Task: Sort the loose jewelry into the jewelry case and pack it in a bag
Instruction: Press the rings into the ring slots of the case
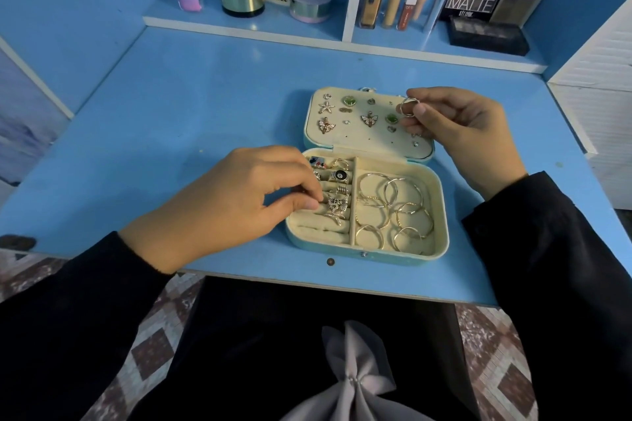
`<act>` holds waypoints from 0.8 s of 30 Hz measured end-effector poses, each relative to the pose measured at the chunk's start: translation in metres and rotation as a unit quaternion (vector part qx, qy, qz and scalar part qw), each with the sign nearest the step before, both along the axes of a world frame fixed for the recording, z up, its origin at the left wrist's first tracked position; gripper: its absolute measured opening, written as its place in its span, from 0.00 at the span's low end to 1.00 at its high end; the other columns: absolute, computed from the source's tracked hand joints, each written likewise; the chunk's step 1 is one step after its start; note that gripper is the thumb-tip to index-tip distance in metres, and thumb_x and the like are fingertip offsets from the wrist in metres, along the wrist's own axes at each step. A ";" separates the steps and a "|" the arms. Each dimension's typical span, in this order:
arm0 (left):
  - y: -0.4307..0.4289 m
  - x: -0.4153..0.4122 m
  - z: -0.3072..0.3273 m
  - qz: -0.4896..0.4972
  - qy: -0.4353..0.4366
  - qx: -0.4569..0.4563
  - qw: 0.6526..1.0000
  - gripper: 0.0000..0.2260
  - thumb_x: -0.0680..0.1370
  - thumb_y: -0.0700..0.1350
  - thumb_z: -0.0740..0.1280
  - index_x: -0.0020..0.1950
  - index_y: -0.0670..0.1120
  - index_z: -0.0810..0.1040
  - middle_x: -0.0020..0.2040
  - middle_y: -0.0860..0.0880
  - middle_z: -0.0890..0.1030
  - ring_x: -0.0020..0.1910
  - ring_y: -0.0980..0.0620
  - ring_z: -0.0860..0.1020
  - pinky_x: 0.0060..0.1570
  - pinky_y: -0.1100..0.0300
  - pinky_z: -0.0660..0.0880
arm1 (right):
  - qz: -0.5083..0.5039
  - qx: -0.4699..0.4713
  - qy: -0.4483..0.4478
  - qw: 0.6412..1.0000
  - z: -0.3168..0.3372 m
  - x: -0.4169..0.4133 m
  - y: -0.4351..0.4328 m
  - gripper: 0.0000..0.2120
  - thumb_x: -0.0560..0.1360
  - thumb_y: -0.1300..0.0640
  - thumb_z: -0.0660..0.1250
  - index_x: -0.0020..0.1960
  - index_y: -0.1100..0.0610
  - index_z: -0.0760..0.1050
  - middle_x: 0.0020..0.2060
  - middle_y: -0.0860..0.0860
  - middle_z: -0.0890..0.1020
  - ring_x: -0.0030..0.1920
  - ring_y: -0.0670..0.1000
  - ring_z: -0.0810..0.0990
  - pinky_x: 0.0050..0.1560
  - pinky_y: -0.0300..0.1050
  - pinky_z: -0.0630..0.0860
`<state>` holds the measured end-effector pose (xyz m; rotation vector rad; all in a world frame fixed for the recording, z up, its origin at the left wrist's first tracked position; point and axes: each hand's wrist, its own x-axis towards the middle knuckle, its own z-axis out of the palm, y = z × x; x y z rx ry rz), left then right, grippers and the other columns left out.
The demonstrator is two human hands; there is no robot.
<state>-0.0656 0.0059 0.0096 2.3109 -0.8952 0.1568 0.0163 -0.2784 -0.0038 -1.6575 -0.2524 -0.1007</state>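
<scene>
Jewelry case open on table, near front edge. Right hand pinches ring between thumb and forefinger, above lid. Left hand: thumb and fingertips pressed together at ring slots, beside butterfly ring; cannot tell whether anything is held.

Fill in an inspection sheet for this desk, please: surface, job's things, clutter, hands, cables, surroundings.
Surface: blue desk, holds only the case.
Job's things: jewelry case lies open; earrings on its lid; hoops in the right compartment.
Clutter: cosmetics on the back shelf.
Hands: left hand has fingertips at the butterfly ring, grip unclear; right hand pinches a ring over the lid.
Cables: nothing seen.
Surroundings: tiled floor; grey bow on the lap.
</scene>
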 end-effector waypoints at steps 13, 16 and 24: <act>0.004 0.005 0.011 -0.001 0.000 0.062 0.998 0.04 0.75 0.46 0.71 0.46 0.49 0.85 0.45 0.57 0.81 0.44 0.60 0.79 0.49 0.63 0.74 | 0.006 -0.003 -0.003 1.000 0.001 -0.001 0.000 0.08 0.77 0.65 0.66 0.55 0.60 0.78 0.43 0.49 0.86 0.43 0.50 0.85 0.50 0.41 0.80; 0.005 0.008 0.013 -0.012 0.035 0.061 0.997 0.03 0.75 0.46 0.72 0.47 0.50 0.85 0.45 0.57 0.81 0.45 0.59 0.79 0.49 0.62 0.74 | 0.009 -0.001 -0.002 1.000 0.001 -0.001 0.001 0.08 0.77 0.65 0.66 0.55 0.60 0.78 0.42 0.48 0.86 0.43 0.49 0.84 0.49 0.40 0.79; 0.003 0.013 0.014 -0.023 0.052 0.075 0.996 0.03 0.75 0.45 0.73 0.47 0.50 0.85 0.45 0.56 0.80 0.46 0.59 0.79 0.48 0.68 0.73 | 0.010 -0.002 -0.003 1.000 0.001 -0.002 0.001 0.08 0.77 0.64 0.66 0.56 0.60 0.78 0.43 0.49 0.86 0.43 0.50 0.84 0.50 0.41 0.79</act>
